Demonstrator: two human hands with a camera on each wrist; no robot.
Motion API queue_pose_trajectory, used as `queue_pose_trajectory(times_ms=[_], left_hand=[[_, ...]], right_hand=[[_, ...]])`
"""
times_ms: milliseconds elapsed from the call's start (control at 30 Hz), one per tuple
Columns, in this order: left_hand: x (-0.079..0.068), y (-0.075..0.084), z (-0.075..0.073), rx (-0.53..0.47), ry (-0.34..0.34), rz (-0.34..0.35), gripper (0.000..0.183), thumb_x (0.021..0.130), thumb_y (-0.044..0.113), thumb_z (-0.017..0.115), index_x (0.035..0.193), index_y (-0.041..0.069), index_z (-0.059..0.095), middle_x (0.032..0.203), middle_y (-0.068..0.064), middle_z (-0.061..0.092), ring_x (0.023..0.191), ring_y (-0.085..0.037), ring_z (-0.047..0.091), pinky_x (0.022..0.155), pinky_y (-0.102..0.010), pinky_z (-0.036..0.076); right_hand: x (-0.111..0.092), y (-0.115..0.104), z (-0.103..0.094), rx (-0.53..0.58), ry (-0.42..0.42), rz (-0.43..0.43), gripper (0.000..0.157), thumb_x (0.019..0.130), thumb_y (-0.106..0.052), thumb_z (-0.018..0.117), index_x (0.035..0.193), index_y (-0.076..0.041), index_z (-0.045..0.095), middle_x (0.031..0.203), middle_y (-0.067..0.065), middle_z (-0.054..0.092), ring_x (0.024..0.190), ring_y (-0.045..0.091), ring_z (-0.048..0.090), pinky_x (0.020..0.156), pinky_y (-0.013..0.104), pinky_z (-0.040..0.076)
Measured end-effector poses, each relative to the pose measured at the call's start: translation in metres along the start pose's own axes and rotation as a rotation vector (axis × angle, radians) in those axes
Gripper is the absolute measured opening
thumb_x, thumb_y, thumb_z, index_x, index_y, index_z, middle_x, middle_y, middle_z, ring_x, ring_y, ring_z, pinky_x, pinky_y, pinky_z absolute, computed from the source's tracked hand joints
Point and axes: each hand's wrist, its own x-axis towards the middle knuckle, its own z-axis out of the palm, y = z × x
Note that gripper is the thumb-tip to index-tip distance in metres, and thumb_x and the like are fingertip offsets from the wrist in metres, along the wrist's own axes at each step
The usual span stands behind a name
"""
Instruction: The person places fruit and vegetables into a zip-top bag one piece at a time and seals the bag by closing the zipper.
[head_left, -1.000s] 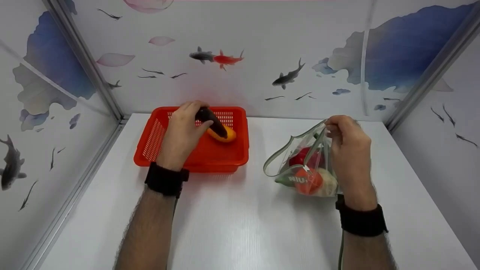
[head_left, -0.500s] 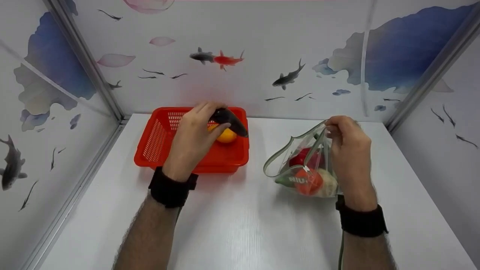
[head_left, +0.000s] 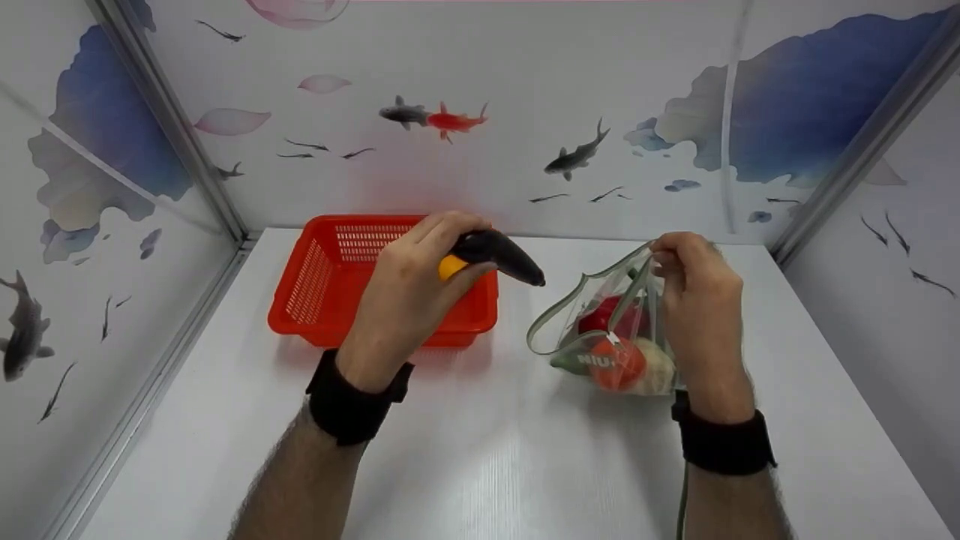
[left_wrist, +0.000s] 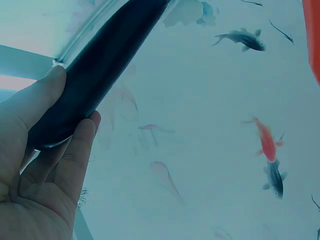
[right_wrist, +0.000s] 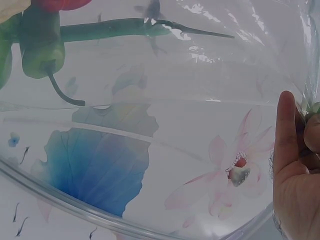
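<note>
My left hand (head_left: 405,307) grips a dark eggplant (head_left: 508,256) near one end, thumb on one side and fingers on the other. Its free end points right, past the edge of the red basket (head_left: 289,319). Part of a yellow-orange item (head_left: 450,267) shows behind that hand. On the right, my right hand (head_left: 699,296) pinches the top edge of a clear bag (head_left: 577,365), whose mouth gapes leftward. Inside the bag lie an orange-red round item (head_left: 619,367), a pale one (head_left: 656,369) and a red one (head_left: 596,319). The right wrist view shows a green pepper (right_wrist: 44,52) and a long green chili (right_wrist: 125,30) through the plastic.
The basket stands against the back wall on a white table (head_left: 450,450). A strip of tabletop separates basket and bag. Printed panels with fish and leaves enclose the left, back and right sides.
The left hand has carried the eggplant rightward from inside the basket to beyond its right rim. The right hand and bag have hardly moved.
</note>
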Motion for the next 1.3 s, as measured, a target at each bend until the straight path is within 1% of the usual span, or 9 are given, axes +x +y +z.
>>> queue_pose_trajectory(times_ms=[133, 300, 600, 733, 933, 1167, 1300], left_hand=[[-0.002, 0.01, 0.007, -0.01, -0.008, 0.048, 0.043, 0.102, 0.018, 0.092, 0.141, 0.008, 0.076, 0.137, -0.012, 0.082, 0.128, -0.027, 0.082, 0.114, -0.037, 0.068], [-0.003, 0.018, 0.015, -0.021, -0.024, 0.087, 0.043, 0.103, 0.019, 0.092, 0.141, 0.007, 0.075, 0.135, -0.012, 0.082, 0.124, -0.026, 0.082, 0.111, -0.036, 0.07], [-0.002, 0.031, 0.019, -0.033, 0.001, 0.157, 0.042, 0.103, 0.021, 0.091, 0.139, 0.007, 0.076, 0.134, -0.012, 0.083, 0.12, -0.024, 0.083, 0.11, -0.032, 0.07], [-0.002, 0.033, 0.03, -0.036, -0.034, 0.154, 0.042, 0.103, 0.022, 0.091, 0.14, 0.007, 0.077, 0.136, -0.012, 0.083, 0.124, -0.024, 0.083, 0.111, -0.032, 0.069], [-0.001, 0.03, 0.05, -0.072, -0.111, 0.114, 0.043, 0.103, 0.022, 0.09, 0.14, 0.008, 0.076, 0.139, -0.012, 0.082, 0.126, -0.025, 0.083, 0.112, -0.033, 0.069], [-0.001, 0.026, 0.073, -0.1, -0.154, 0.097, 0.04, 0.101, 0.023, 0.092, 0.136, 0.01, 0.076, 0.132, -0.009, 0.083, 0.121, -0.023, 0.083, 0.11, -0.032, 0.069], [-0.003, 0.023, 0.087, -0.122, -0.19, 0.074, 0.039, 0.101, 0.022, 0.093, 0.135, 0.011, 0.076, 0.133, -0.008, 0.082, 0.121, -0.022, 0.083, 0.11, -0.031, 0.069]], right_hand=[[0.0, 0.0, 0.0, -0.001, -0.001, 0.003, 0.013, 0.113, 0.015, 0.063, 0.117, 0.008, 0.074, 0.11, 0.027, 0.079, 0.095, 0.039, 0.083, 0.094, -0.008, 0.044], [-0.001, 0.0, -0.001, -0.006, -0.003, 0.003, 0.012, 0.113, 0.014, 0.063, 0.117, 0.008, 0.074, 0.111, 0.027, 0.079, 0.095, 0.039, 0.083, 0.094, -0.009, 0.043], [0.001, -0.001, -0.002, -0.007, -0.004, 0.006, 0.013, 0.113, 0.015, 0.063, 0.117, 0.009, 0.074, 0.111, 0.027, 0.079, 0.096, 0.039, 0.084, 0.095, -0.009, 0.043], [0.001, 0.0, -0.002, -0.001, -0.008, 0.014, 0.012, 0.113, 0.014, 0.064, 0.117, 0.009, 0.074, 0.112, 0.027, 0.079, 0.096, 0.039, 0.084, 0.095, -0.008, 0.044], [0.001, 0.001, -0.002, 0.002, -0.004, 0.007, 0.011, 0.113, 0.013, 0.064, 0.117, 0.009, 0.074, 0.111, 0.027, 0.08, 0.096, 0.039, 0.084, 0.093, -0.008, 0.045], [0.001, 0.001, -0.002, -0.01, 0.001, 0.005, 0.012, 0.113, 0.014, 0.063, 0.116, 0.008, 0.074, 0.109, 0.026, 0.079, 0.096, 0.039, 0.084, 0.093, -0.008, 0.044], [0.001, 0.001, -0.002, -0.019, -0.007, 0.017, 0.012, 0.113, 0.014, 0.064, 0.116, 0.008, 0.074, 0.11, 0.027, 0.079, 0.096, 0.041, 0.085, 0.092, -0.009, 0.042]])
